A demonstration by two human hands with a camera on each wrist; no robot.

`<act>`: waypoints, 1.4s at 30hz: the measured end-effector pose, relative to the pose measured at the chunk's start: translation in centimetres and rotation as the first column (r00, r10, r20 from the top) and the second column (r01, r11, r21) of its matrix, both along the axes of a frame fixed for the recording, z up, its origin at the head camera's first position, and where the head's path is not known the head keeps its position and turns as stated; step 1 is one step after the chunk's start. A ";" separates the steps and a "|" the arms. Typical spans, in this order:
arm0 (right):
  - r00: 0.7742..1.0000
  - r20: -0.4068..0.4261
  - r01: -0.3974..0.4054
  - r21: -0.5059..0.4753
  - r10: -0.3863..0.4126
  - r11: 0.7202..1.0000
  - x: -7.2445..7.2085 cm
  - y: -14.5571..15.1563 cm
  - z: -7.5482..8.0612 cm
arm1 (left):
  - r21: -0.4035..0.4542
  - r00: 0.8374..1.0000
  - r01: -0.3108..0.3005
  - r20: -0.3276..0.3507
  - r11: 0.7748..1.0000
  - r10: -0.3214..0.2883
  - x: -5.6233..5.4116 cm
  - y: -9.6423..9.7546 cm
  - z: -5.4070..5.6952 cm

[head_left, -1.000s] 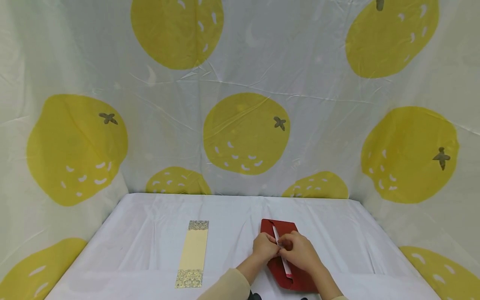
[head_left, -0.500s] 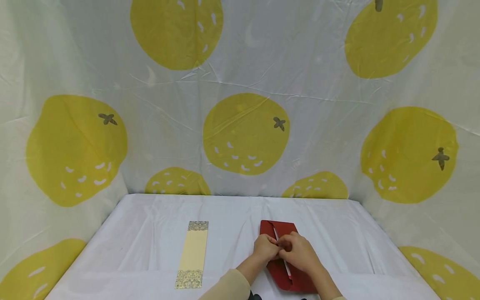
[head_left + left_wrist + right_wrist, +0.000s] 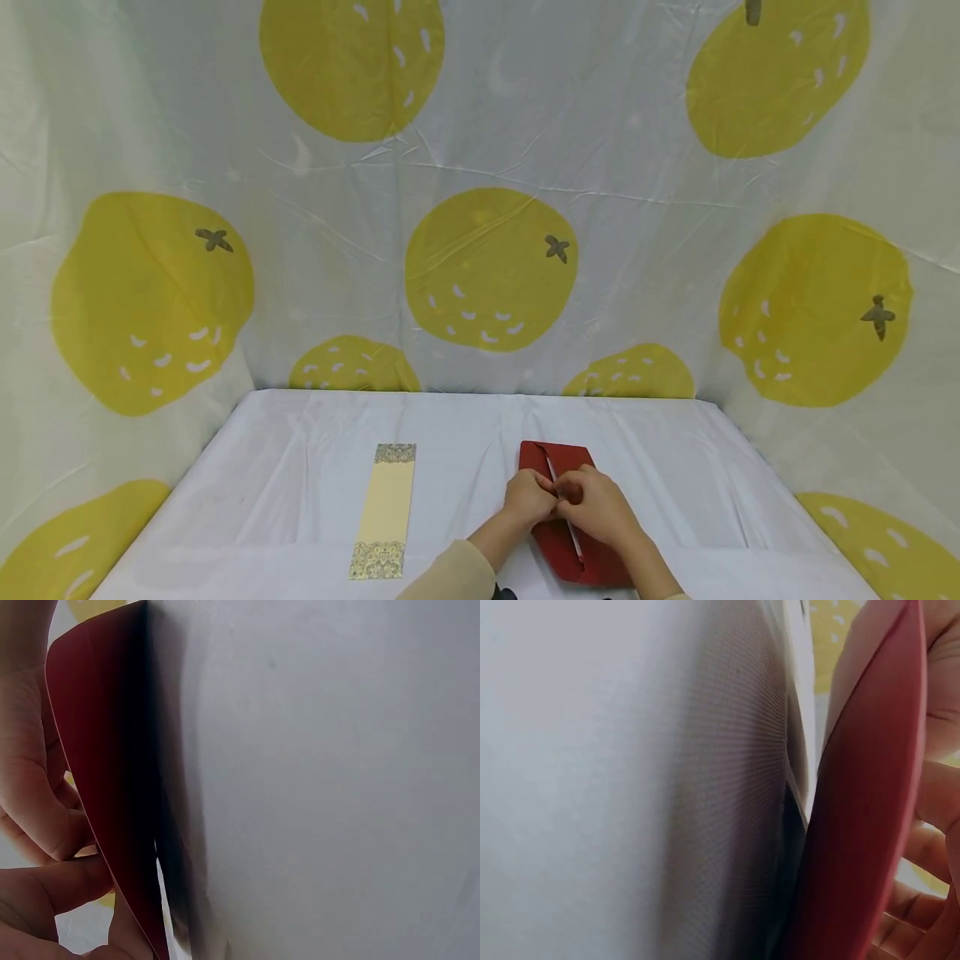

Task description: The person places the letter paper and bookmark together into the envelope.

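Observation:
A red envelope (image 3: 555, 546) lies slanted on the right half of the table, with a thin white strip (image 3: 576, 540) showing along the slit between its two flaps. My left hand (image 3: 529, 498) grips the left flap near the middle of the slit. From the other side my right hand (image 3: 600, 507) pinches at the same spot, thumb and index finger bent, touching the left fingertips. The wrist views show the red paper (image 3: 97, 742) raised off the cloth at its edges, with fingers over it. What lies exactly between the fingertips is hidden.
A cream paper band (image 3: 386, 504) with patterned ends lies flat left of the envelope. White cloth (image 3: 300, 467) covers the table, and a curtain printed with yellow fruit (image 3: 491, 267) closes off the back and sides. Dark round objects (image 3: 506, 593) peek in at the front edge.
The white strip between the flaps has narrowed to a thin line, and its pink lower end is no longer plainly seen. Both hands stay at nearly the same place.

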State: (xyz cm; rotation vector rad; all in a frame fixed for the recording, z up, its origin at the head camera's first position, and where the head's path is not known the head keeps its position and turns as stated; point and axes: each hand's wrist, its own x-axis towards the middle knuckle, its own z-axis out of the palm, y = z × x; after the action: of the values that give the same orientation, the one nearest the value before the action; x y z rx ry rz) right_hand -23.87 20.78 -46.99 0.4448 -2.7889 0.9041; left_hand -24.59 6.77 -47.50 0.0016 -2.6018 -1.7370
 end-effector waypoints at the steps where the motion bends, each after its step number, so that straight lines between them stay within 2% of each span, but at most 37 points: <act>1: 1.000 -0.003 0.000 0.000 0.000 1.000 0.0 0.0 0.0 | -0.014 1.000 -0.001 -0.013 1.000 0.001 0.0 -0.1 0.1; 4: 1.000 -0.010 0.003 0.002 -0.003 1.000 0.0 0.0 -0.1 | -0.022 0.999 0.006 -0.036 1.000 -0.007 0.2 -0.6 0.5; 7: 1.000 -0.016 0.010 0.006 -0.010 1.000 0.0 0.0 -0.2 | 0.021 0.999 0.029 -0.030 0.999 -0.028 0.4 -1.1 0.9; 12: 1.000 -0.025 0.019 0.005 -0.018 1.000 -0.1 -0.1 -0.4 | 0.108 0.999 0.043 0.003 0.993 -0.043 0.4 -2.2 1.4; 16: 1.000 0.001 0.029 0.011 -0.029 1.000 -0.2 -0.2 -0.4 | 0.151 0.999 0.041 0.030 0.988 -0.046 0.3 -3.2 1.8; 22: 0.999 0.024 0.040 0.013 -0.041 0.999 -0.2 -0.3 -0.4 | 0.150 0.997 0.057 0.040 0.987 -0.064 0.5 -4.7 2.1; 27: 0.999 0.015 0.045 0.020 -0.045 0.999 -0.2 -0.2 -0.4 | 0.186 0.996 0.073 0.040 0.980 -0.082 0.7 -6.1 2.0; 33: 0.999 0.005 0.043 0.023 -0.043 0.999 -0.3 -0.1 -0.6 | 0.203 0.991 0.089 0.082 0.975 -0.108 1.1 -7.7 1.8; 37: 0.999 0.001 0.051 0.028 -0.051 0.998 -0.2 0.0 -0.7 | 0.200 0.990 0.099 0.082 0.975 -0.117 1.6 -8.9 1.7; 42: 0.999 0.017 0.049 0.016 -0.049 0.999 -0.1 -0.1 -0.5 | 0.171 0.988 0.100 0.095 0.980 -0.117 2.9 -11.2 2.1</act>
State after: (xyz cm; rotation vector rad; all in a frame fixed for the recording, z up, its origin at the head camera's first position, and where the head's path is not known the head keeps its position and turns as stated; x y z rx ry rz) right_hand -24.01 20.71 -47.45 0.3705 -2.8117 0.8805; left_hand -21.71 -4.46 -45.35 -0.0498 -2.5640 -2.0397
